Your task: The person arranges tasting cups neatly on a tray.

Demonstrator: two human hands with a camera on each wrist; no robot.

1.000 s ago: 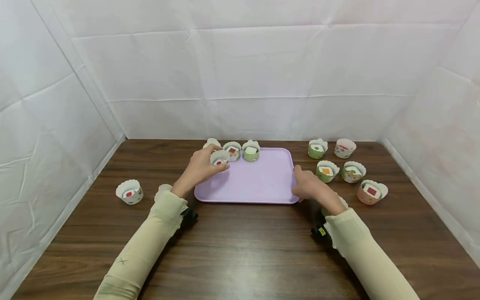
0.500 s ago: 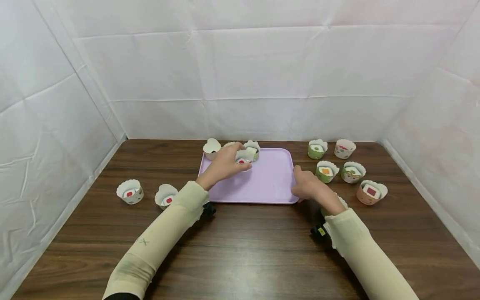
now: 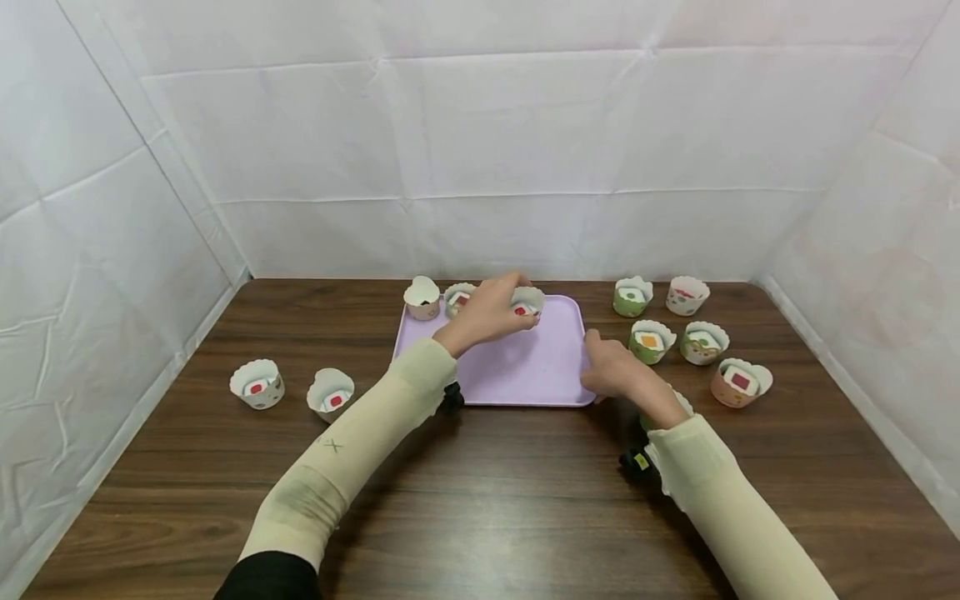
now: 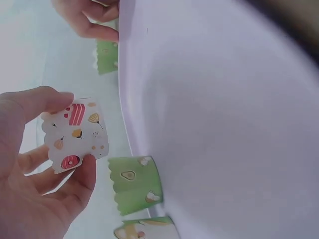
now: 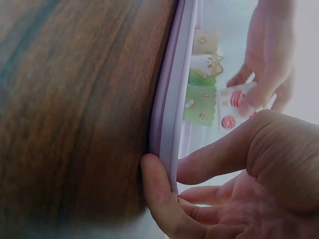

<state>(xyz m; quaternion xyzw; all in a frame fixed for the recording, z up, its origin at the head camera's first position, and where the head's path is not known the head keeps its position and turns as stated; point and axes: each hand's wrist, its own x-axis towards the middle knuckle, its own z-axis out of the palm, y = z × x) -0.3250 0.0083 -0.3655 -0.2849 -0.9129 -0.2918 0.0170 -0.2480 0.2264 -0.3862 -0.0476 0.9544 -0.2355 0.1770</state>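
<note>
My left hand (image 3: pixel 491 308) holds a white paper baking cup (image 4: pixel 77 132) between thumb and fingers, above the back part of the lilac tray (image 3: pixel 517 379). Red cake pictures are printed on its side, and a white piece with a red spot shows inside. At the tray's right edge, my right hand (image 3: pixel 618 371) pinches the rim, thumb on the inner side and a finger outside. Along the tray's back stand a pale cup (image 3: pixel 422 298) at the left corner and a second cup (image 3: pixel 456 298) partly behind my left hand. A green cup (image 4: pixel 134 184) there is hidden in the head view.
Two white cups, one at far left (image 3: pixel 257 385) and one nearer the tray (image 3: pixel 330 392), stand on the brown wooden table (image 3: pixel 517 492). Several filled cups, including a green cup (image 3: pixel 651 342) and an orange cup (image 3: pixel 739 383), stand right of the tray. White sheeting (image 3: pixel 517 167) encloses the table.
My left hand has carried the white cup rightward along the tray's back, past the cups standing there. The right hand has stayed on the tray's edge.
</note>
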